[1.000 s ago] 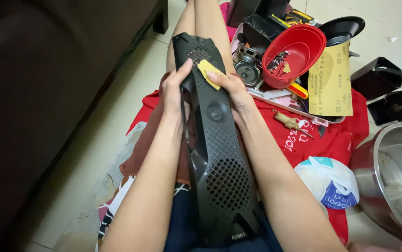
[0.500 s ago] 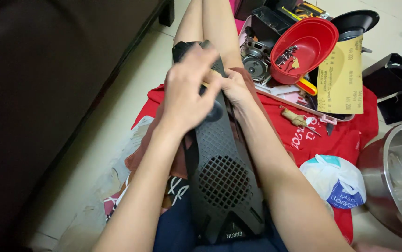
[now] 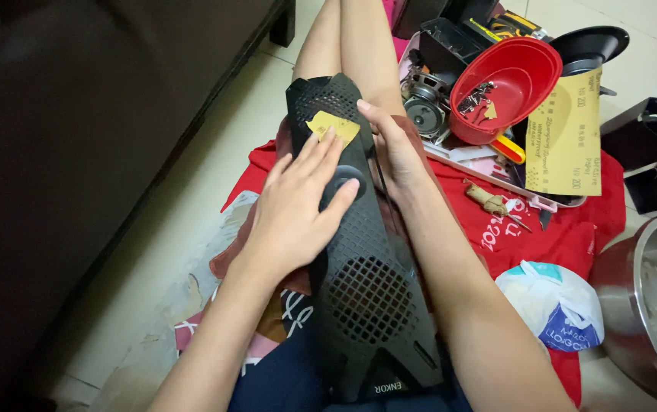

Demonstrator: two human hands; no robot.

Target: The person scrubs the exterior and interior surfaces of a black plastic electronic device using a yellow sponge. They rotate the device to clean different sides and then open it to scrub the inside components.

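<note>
While the left hand (image 3: 298, 210) has flattened, fingers open, pressing a yellow sandpaper scrap (image 3: 334, 126) onto the black perforated panel (image 3: 366, 282) across the lap, the right hand (image 3: 393, 149) clasps the panel's edge; red bowl (image 3: 508, 84) at two o'clock.

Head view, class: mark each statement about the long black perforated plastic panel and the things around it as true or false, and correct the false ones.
1. The long black perforated plastic panel lies lengthwise along the person's lap. True.
2. The left hand presses a small yellow scrap of sandpaper to the panel with its fingertips. True.
3. The right hand holds the red plastic bowl. False: it grips the panel's right edge; the bowl sits apart on the floor.
4. The large yellow sandpaper sheet lies on the panel. False: it leans by the red bowl.
5. A steel pot stands at the right edge. True.
</note>
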